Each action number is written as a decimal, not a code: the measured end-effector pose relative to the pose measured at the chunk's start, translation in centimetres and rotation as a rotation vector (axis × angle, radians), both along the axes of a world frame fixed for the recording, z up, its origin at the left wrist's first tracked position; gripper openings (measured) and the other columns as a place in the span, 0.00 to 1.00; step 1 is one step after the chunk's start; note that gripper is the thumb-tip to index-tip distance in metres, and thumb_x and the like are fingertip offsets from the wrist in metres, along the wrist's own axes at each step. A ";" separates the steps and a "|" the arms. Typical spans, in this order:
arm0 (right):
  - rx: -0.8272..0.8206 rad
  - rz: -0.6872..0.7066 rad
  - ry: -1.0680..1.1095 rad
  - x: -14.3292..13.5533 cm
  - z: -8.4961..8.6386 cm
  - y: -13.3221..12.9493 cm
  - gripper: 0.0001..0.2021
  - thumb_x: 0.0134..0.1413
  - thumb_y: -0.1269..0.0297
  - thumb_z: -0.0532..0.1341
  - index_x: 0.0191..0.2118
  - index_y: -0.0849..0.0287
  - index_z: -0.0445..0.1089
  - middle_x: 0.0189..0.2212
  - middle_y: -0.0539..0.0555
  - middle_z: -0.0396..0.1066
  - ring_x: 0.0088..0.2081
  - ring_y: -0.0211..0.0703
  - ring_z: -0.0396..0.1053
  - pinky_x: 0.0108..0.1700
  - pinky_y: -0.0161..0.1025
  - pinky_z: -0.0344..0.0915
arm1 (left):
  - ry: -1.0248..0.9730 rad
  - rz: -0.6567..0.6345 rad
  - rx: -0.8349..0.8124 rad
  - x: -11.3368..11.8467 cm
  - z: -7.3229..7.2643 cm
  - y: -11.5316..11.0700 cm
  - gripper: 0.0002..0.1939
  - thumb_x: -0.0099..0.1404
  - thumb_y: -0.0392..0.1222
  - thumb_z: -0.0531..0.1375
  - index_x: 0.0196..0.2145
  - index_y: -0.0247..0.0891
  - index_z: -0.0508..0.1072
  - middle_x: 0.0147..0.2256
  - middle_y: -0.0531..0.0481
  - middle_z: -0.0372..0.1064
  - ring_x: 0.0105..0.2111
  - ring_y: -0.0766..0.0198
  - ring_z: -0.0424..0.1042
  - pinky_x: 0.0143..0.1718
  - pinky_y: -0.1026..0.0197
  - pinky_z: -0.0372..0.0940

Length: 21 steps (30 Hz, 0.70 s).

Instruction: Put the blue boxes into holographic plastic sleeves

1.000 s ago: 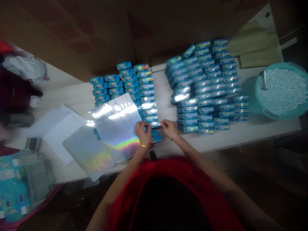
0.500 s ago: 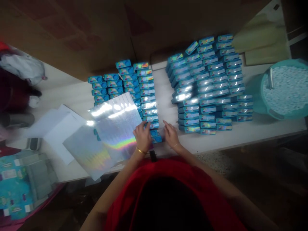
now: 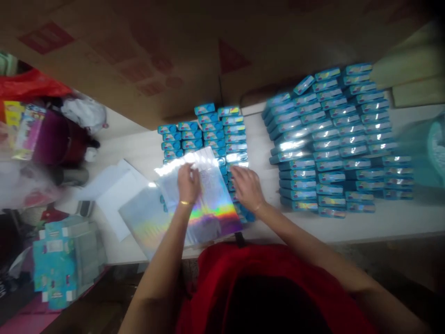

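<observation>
Head view, with the shiny sheet (image 3: 208, 218) as landmark. The left hand (image 3: 189, 184) is over the sheet's upper part, thumb and fingers curled; whether they pinch its surface cannot be told. The right hand (image 3: 247, 189), apart from the left, lies at the sheet's right edge over the near group of blue boxes (image 3: 210, 126); its fingertips are blurred, so any grip is unclear. This group stands beyond the sheet and along its right side, partly covered by sheet and hand. To the sheet's right is the larger group of boxes (image 3: 327, 139), labels illegible; farther right, a teal bucket (image 3: 413, 155) is cut off by the frame. White papers (image 3: 120, 195) lie left of the sheet.
</observation>
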State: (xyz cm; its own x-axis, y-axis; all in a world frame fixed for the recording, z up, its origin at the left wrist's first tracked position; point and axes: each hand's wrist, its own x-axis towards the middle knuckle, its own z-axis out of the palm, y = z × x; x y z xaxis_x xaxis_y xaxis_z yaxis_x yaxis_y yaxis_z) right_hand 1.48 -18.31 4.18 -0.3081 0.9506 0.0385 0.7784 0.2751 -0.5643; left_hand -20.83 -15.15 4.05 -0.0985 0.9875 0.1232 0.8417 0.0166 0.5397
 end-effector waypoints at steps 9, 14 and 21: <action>-0.114 0.285 -0.126 -9.5 -3.5 6.5 0.25 0.64 0.69 0.48 0.65 0.67 0.52 0.67 0.61 0.46 0.67 0.55 0.45 0.64 0.57 0.44 | 0.310 -0.186 -0.154 -4.5 -2.1 6.3 0.14 0.68 0.40 0.49 0.39 0.39 0.74 0.41 0.41 0.68 0.41 0.54 0.65 0.44 0.52 0.58; -0.112 0.282 -0.129 -9.2 -3.4 6.3 0.25 0.64 0.69 0.48 0.65 0.65 0.52 0.67 0.60 0.46 0.67 0.55 0.45 0.64 0.57 0.45 | 0.413 -0.176 -0.144 -4.3 -2.0 4.8 0.16 0.70 0.41 0.46 0.42 0.40 0.73 0.46 0.41 0.69 0.44 0.51 0.62 0.44 0.51 0.54; -0.117 0.284 -0.138 -9.2 -2.9 6.3 0.24 0.64 0.68 0.49 0.65 0.66 0.53 0.67 0.60 0.46 0.67 0.55 0.45 0.64 0.56 0.44 | 0.361 -0.192 -0.075 -3.9 -1.0 2.4 0.10 0.68 0.42 0.52 0.37 0.38 0.71 0.45 0.40 0.70 0.44 0.52 0.65 0.43 0.52 0.53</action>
